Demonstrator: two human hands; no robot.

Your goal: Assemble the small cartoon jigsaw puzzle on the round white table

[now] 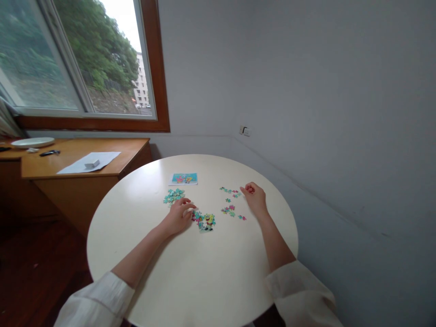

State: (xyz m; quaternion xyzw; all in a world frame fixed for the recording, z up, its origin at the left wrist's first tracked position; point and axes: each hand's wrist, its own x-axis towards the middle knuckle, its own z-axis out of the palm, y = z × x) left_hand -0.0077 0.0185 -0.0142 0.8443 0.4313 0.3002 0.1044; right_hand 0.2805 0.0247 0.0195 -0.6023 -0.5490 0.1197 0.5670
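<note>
On the round cream table lies a small partly joined jigsaw with a yellow cartoon figure. My left hand rests beside its left edge, fingers curled and touching the joined pieces. A heap of teal pieces lies just beyond that hand. My right hand is curled over, its fingertips pinched on a small pink piece. Loose pink and teal pieces are scattered left of it. A small picture card lies farther back.
A wooden sideboard stands at the left under the window, with a white sheet, a small box, a white plate and a dark object on it. Grey walls close the right side and the back. The floor at the left is dark wood.
</note>
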